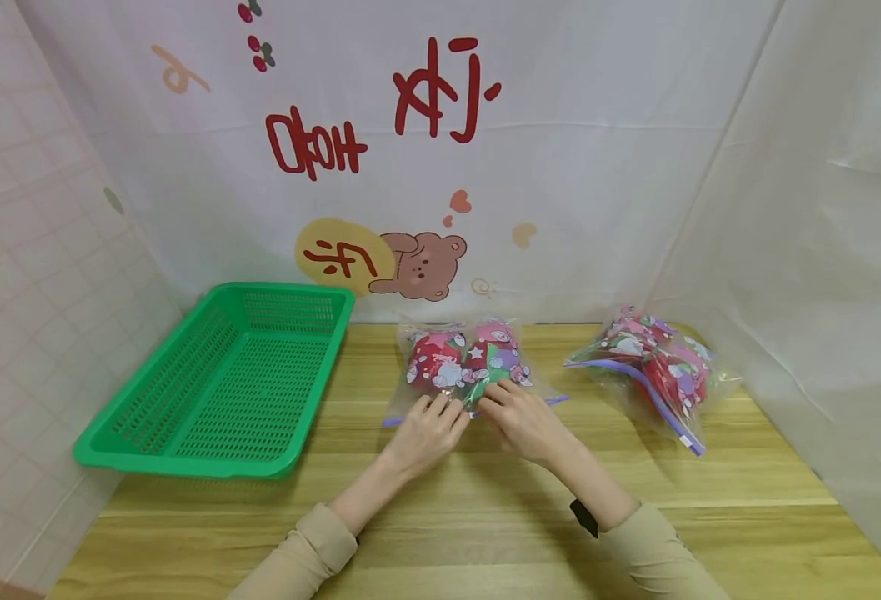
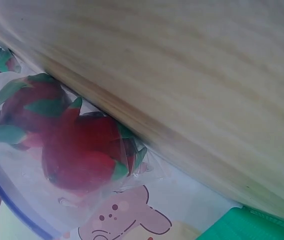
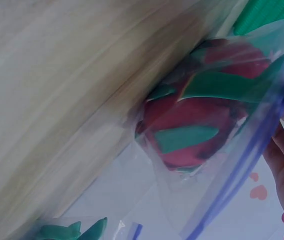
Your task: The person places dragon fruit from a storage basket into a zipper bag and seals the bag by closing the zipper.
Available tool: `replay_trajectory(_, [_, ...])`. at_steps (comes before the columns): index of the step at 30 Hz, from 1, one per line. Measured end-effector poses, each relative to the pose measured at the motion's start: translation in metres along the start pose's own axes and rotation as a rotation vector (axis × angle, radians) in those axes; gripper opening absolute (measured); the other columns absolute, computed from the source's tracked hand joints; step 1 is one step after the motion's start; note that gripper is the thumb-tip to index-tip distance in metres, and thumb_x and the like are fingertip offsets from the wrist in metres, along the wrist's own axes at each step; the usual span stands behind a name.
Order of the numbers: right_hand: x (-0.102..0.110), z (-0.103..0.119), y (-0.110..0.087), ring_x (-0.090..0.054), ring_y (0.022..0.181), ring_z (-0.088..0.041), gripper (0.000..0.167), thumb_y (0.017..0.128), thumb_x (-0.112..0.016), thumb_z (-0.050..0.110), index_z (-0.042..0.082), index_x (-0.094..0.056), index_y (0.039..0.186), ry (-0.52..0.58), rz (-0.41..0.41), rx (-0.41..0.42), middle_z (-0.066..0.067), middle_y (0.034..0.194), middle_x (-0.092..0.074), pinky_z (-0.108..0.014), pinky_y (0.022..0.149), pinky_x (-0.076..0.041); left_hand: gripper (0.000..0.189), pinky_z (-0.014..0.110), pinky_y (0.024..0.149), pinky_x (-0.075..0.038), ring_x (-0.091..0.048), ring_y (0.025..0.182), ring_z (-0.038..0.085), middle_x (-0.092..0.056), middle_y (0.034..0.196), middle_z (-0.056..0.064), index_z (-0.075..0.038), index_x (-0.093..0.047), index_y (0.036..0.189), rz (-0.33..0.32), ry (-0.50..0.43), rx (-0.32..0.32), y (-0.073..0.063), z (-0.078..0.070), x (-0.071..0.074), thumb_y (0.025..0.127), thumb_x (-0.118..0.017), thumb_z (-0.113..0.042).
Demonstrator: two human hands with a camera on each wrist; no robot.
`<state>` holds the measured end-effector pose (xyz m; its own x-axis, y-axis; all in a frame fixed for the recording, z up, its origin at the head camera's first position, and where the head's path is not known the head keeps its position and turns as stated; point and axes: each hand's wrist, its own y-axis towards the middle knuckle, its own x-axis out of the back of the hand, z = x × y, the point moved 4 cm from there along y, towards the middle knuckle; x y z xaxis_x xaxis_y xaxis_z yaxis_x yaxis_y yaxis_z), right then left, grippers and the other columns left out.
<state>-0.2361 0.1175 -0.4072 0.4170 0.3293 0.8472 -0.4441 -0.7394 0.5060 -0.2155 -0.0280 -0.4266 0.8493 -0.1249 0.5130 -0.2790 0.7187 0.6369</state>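
A clear zip bag (image 1: 402, 392) with a purple slider edge and printed pattern lies on the table, its mouth toward me. Inside are red dragon fruits (image 2: 82, 155) with green scales, also visible as a dragon fruit (image 3: 192, 125) in the right wrist view. My left hand (image 1: 427, 433) pinches the bag's near edge, left of its middle. Close beside it, my right hand (image 1: 526, 423) pinches the same purple edge just to the right. Both sets of fingertips are partly hidden in the head view.
A green perforated basket (image 1: 312, 392) stands on the left of the table. Farther right lies a second filled zip bag (image 1: 658, 358) with a purple edge, near the right-hand curtain. A printed white cloth (image 1: 583, 208) hangs behind the table.
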Motion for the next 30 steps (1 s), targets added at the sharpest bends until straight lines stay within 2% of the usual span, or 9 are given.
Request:
replay_trajectory(7, [0.001, -0.002, 0.002, -0.051, 0.076, -0.015, 0.02, 0.071, -0.075, -0.002, 0.01, -0.065, 0.084, 0.005, 0.045, -0.044, -0.001, 0.09, -0.062, -0.024, 0.061, -0.046, 0.046, 0.025, 0.071, -0.049, -0.057, 0.081, 0.014, -0.06, 0.088, -0.003, -0.02, -0.062, 0.092, 0.067, -0.014, 0.013, 0.002, -0.001, -0.004, 0.103, -0.018, -0.012])
replay_trajectory(10, [0.001, -0.004, 0.002, -0.049, 0.074, -0.015, 0.022, 0.07, -0.073, -0.005, 0.009, -0.065, 0.085, 0.0, 0.053, -0.065, -0.002, 0.089, -0.062, -0.023, 0.058, -0.043, 0.042, 0.024, 0.072, -0.049, -0.056, 0.082, 0.013, -0.06, 0.089, -0.005, -0.02, -0.062, 0.094, 0.087, -0.014, 0.002, 0.005, -0.002, -0.007, 0.103, -0.022, -0.012])
replay_trajectory(14, [0.001, -0.004, 0.003, -0.05, 0.074, -0.016, 0.024, 0.071, -0.072, -0.007, 0.008, -0.064, 0.087, -0.039, 0.049, -0.06, -0.003, 0.09, -0.061, -0.022, 0.054, -0.041, 0.031, 0.024, 0.071, -0.049, -0.057, 0.083, 0.013, -0.061, 0.09, -0.008, -0.02, -0.063, 0.091, 0.069, -0.037, -0.005, 0.007, -0.001, -0.006, 0.099, -0.034, -0.015])
replay_trajectory(17, [0.001, -0.001, 0.004, -0.051, 0.073, -0.016, 0.022, 0.072, -0.073, -0.005, 0.007, -0.063, 0.087, -0.098, 0.042, -0.031, -0.004, 0.09, -0.06, -0.022, 0.052, -0.042, 0.028, 0.024, 0.069, -0.048, -0.057, 0.083, 0.012, -0.062, 0.091, -0.009, -0.021, -0.065, 0.09, 0.053, -0.058, -0.002, 0.006, -0.001, -0.005, 0.097, -0.038, -0.017])
replay_trajectory(24, [-0.001, 0.005, 0.008, -0.051, 0.067, -0.016, 0.015, 0.075, -0.071, -0.001, 0.004, -0.057, 0.08, -0.241, 0.038, 0.043, -0.006, 0.082, -0.057, -0.021, 0.05, -0.04, 0.044, 0.023, 0.066, -0.045, -0.057, 0.079, 0.011, -0.063, 0.089, -0.009, -0.021, -0.065, 0.087, 0.026, -0.058, -0.001, 0.005, -0.002, -0.004, 0.102, -0.024, -0.012])
replay_trajectory(30, [-0.002, 0.007, 0.012, -0.043, 0.057, -0.012, 0.017, 0.075, -0.065, -0.003, 0.007, -0.052, 0.071, -0.25, 0.023, 0.04, -0.003, 0.07, -0.053, -0.018, 0.047, -0.032, 0.041, 0.022, 0.065, -0.044, -0.055, 0.077, 0.011, -0.063, 0.088, -0.009, -0.02, -0.064, 0.085, 0.023, -0.049, -0.014, 0.004, -0.003, -0.003, 0.101, -0.027, -0.013])
